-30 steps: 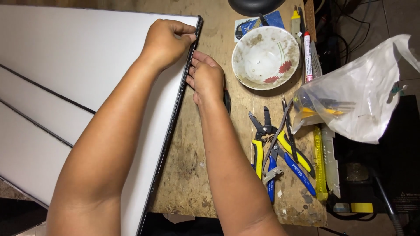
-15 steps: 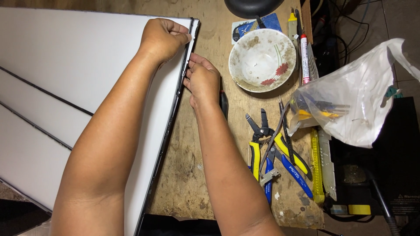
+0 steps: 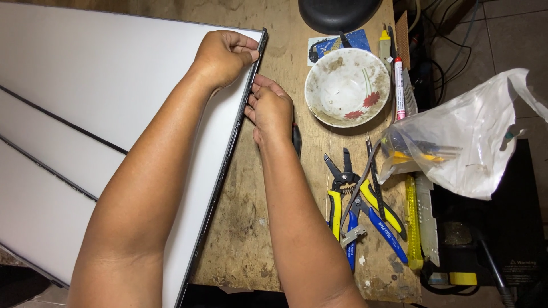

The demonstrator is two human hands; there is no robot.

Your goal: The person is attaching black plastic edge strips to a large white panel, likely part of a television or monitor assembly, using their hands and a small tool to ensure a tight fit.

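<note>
White panel [image 3: 103, 97] flat on the worn bench [image 3: 262, 228], dark right edge running from far corner toward the body, left hand [image 3: 224, 57] clamped over that corner, right hand [image 3: 271, 111] just below, pinching the same edge from the bench side.

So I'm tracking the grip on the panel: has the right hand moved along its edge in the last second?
No. The right hand remains at the white panel edge, level with the bowl, just below the left hand.

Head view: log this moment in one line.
left hand: grips panel corner | right hand: pinches panel's dark edge | bench: bowl, pliers, plastic bag
</note>
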